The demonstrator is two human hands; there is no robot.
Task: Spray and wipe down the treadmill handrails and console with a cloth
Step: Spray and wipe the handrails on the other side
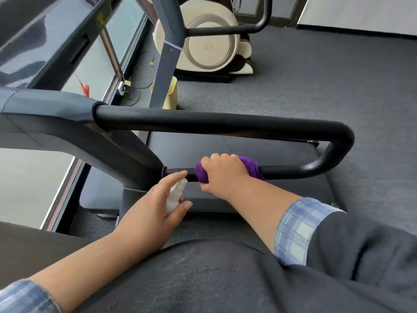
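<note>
Fingers of the left hand (pixel 155 206) curl round a small white spray bottle (pixel 174 196), the forefinger laid straight over its top and the thumb pressed against its side; the nozzle sits just beside the lower black handrail bar (pixel 291 171), close to where that bar meets the treadmill's grey upright (pixel 126 152). Farther left, beyond the machine, are a window (pixel 31 175) and its brown frame, with a red object (pixel 85 89) lying on the sill. Up at the left, the dark glossy console (pixel 33 37) slopes away.

Moving right, the right hand (pixel 223 172) has its fingers bent over a purple cloth (pixel 248 166), which is bunched round the lower bar; the hand grips cloth and bar together, knuckles up. A blue plaid cuff (pixel 297 229) shows from a dark grey sleeve on that forearm. Above both hands, the thick upper handrail (pixel 225 124) runs rightward, then bends down and back into the lower bar, forming a loop. The treadmill deck (pixel 191 145) lies beneath it. Behind, a pale yellow bin (pixel 170 93) stands near a second grey post, and a cream massage chair (pixel 207 48) sits on the grey carpet (pixel 338 75).
</note>
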